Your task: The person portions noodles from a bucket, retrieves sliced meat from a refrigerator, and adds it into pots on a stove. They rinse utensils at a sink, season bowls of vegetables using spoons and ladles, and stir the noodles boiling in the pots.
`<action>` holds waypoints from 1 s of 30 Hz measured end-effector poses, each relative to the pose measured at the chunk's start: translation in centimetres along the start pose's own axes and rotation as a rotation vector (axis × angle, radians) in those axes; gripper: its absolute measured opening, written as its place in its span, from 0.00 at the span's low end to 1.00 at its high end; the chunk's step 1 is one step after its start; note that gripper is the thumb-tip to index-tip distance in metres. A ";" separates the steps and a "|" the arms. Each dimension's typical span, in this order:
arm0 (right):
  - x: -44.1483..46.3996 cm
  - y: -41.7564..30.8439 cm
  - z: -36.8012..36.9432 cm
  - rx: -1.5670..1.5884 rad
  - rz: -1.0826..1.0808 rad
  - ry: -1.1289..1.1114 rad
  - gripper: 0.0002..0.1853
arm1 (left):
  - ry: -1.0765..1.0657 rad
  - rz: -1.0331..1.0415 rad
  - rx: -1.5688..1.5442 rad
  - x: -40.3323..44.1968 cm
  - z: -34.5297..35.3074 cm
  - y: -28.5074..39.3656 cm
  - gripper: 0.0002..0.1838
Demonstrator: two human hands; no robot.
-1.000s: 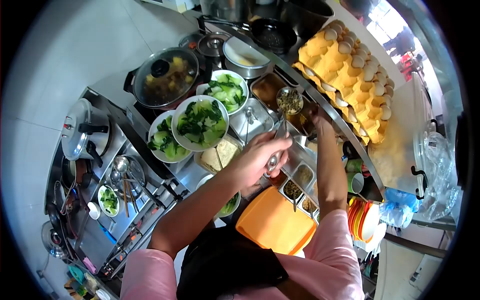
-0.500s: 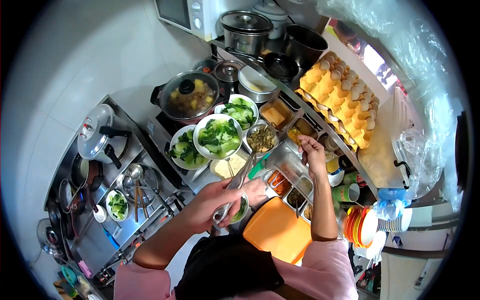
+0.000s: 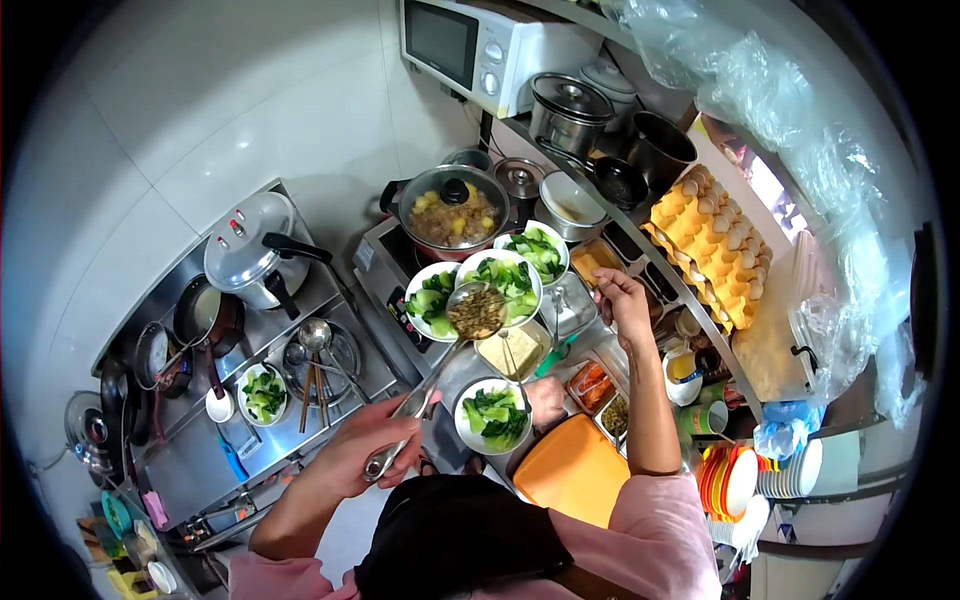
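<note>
left hand [image 3: 378,448] has its fingers wrapped round a ladle [image 3: 439,368] of chopped greens [image 3: 477,312], out over the bok choy [image 3: 514,274]; right hand [image 3: 624,303] is raised, fingers curled, can't tell if they're pinching anything

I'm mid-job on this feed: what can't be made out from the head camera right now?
All in the head view:
Right hand: its own curl hides whether it holds anything.
Greens in the middle bowl: partly covered by the ladle in the left hand.
Pressure cooker contents: hidden by its lid.
Microwave markings: too small to read.
</note>
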State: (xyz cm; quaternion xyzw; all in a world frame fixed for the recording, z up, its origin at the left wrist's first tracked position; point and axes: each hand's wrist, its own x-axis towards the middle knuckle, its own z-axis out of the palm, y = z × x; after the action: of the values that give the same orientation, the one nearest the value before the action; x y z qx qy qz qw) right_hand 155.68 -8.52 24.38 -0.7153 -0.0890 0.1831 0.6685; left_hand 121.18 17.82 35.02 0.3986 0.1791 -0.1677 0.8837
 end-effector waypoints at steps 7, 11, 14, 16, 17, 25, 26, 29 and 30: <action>-0.6 -2.3 5.5 -0.097 -0.021 -0.061 0.11 | 0.106 0.101 -0.109 -5.9 -5.1 -1.2 0.25; -1.5 -2.3 7.7 -0.162 -0.041 -0.051 0.13 | 0.193 0.147 -0.118 -8.4 -7.8 -2.5 0.25; -2.7 -1.5 9.2 -0.155 -0.032 -0.087 0.13 | 0.221 0.206 -0.143 -9.6 -9.8 -3.9 0.23; -4.3 -1.5 10.5 -0.142 -0.022 -0.097 0.13 | 0.248 0.220 -0.166 -10.2 -10.8 -4.7 0.22; -5.1 -1.3 10.9 -0.135 0.001 -0.106 0.12 | 0.260 0.221 -0.180 -10.4 -11.3 -5.1 0.22; -11.3 1.3 14.6 -0.104 0.173 -0.091 0.13 | 0.263 0.235 -0.292 -10.2 -15.1 -8.3 0.20; -12.0 1.6 15.2 -0.123 0.169 -0.115 0.13 | 0.268 0.223 -0.292 -10.0 -15.3 -8.5 0.19; -13.9 3.1 16.3 -0.165 0.160 -0.196 0.16 | 0.272 0.218 -0.311 -8.9 -15.6 -9.3 0.19; -14.4 3.6 16.6 -0.196 0.179 -0.210 0.16 | 0.297 0.208 -0.277 -8.6 -15.3 -9.3 0.21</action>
State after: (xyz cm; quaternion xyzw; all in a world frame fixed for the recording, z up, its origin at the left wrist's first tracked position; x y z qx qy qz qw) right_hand 135.68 1.13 22.20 -0.7590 -0.1116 0.3063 0.5636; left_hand 106.71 25.03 23.40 0.3102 0.2864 0.0112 0.9064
